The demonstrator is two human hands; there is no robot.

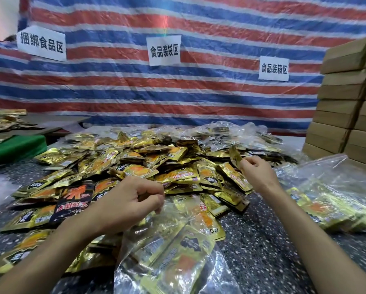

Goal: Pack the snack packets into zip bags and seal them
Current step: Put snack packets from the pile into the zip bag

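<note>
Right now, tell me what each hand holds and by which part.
The left hand pinches the clear zip bag at its top edge; the right hand pinches a gold snack packet by its lower edge.

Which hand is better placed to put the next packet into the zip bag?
Right. The right hand pinches a gold packet, while the left hand holds the zip bag by its mouth.

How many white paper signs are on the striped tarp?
3. The left sign is highest on the tarp, the middle sign lower, the right sign lowest, near the boxes. More may hide outside the view.
</note>
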